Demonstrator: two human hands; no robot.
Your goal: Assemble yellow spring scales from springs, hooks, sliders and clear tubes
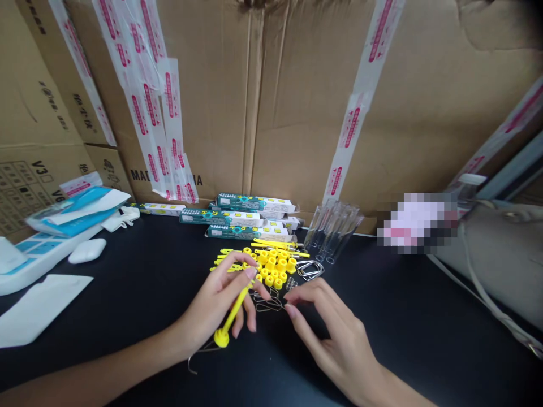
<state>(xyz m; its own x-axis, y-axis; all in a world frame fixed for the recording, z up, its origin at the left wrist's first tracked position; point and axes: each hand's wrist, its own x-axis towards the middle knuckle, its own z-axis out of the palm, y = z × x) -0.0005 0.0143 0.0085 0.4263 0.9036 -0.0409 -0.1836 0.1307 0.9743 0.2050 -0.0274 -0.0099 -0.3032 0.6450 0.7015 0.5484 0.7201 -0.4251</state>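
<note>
Between thumb and index finger my left hand [216, 299] holds a yellow rod [235, 312] with a round cap at its lower end; a bent wire [194, 366] hangs by that cap. My right hand [328, 328] has thumb and index fingertips nearly together beside the wire hooks [269, 304]; what they hold, if anything, is too small to tell. Behind the hands lie several yellow caps [275, 268], yellow rods [275, 244], small springs [291, 284] and metal clips [310, 270].
Small boxes [237, 219] and clear tubes [333, 232] are at the back, before a cardboard wall [297, 102]. On the left are a white earphone case [87, 250], white paper [40, 308] and blue packets [85, 209]. A grey bag [504, 249] stands at right.
</note>
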